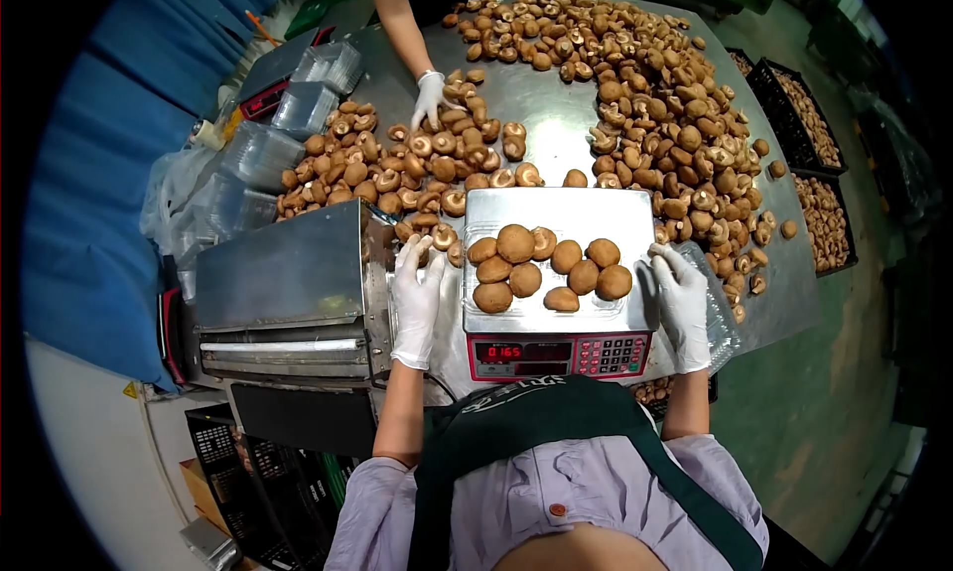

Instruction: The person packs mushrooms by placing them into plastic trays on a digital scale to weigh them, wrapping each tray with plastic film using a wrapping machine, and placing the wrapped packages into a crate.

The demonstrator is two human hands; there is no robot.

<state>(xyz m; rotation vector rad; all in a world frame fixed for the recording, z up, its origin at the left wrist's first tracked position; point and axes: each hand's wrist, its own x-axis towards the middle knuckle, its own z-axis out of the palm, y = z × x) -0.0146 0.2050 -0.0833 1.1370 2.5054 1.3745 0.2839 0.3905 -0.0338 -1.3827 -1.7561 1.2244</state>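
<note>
A digital scale [558, 318] with a red front stands before me, its display reading 0.165. Several brown shiitake mushrooms [524, 280] lie on its metal plate in two loose groups. My left hand [415, 308], in a white glove, is left of the plate, fingers apart and holding nothing, close to the near edge of the mushroom pile [422, 174]. On the other side, my gloved right hand [683, 308] is at the plate's right edge, fingers stretched toward it, with nothing visible in them. Clear plastic trays [717, 318] lie beside that hand, partly hidden by it.
Left stands a metal sealing machine [288, 268], with stacked clear trays [263, 154] behind. A larger mushroom heap [675, 124] covers the table's right side. Across the table, another person's gloved hand [432, 99] touches mushrooms. Black crates [794, 114] of mushrooms stand on the floor at right.
</note>
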